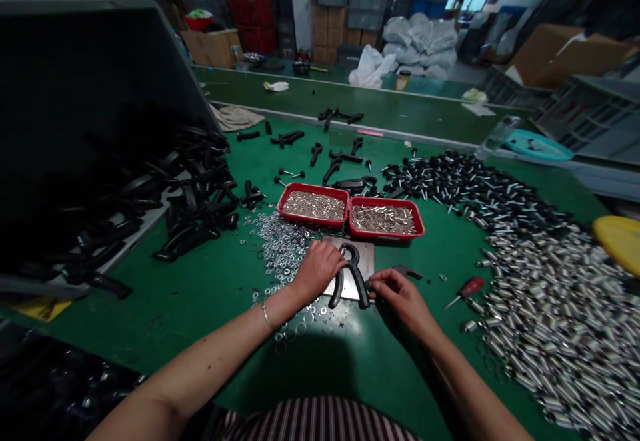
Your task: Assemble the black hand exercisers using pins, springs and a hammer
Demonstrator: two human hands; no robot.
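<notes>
A black clamp-like part with two curved handles (356,274) lies on a square metal plate (369,254) on the green table. My left hand (320,266) is closed at the upper left of this part, fingers pressed together; what they pinch is too small to name. Beside the right handle is my right hand (399,292), its thumb and forefinger together near the handle's end; anything between them cannot be made out. Behind the plate stand two red trays, the left one (313,205) full of tiny metal pieces, the right one (387,218) holding small pins.
Metal rings (283,246) are scattered left of the plate. Silvery cylinders (565,308) and black-headed screws (467,178) are heaped at the right, near a red screwdriver (470,288). A tipped grey bin (170,48) spills black handles (197,208) at the left.
</notes>
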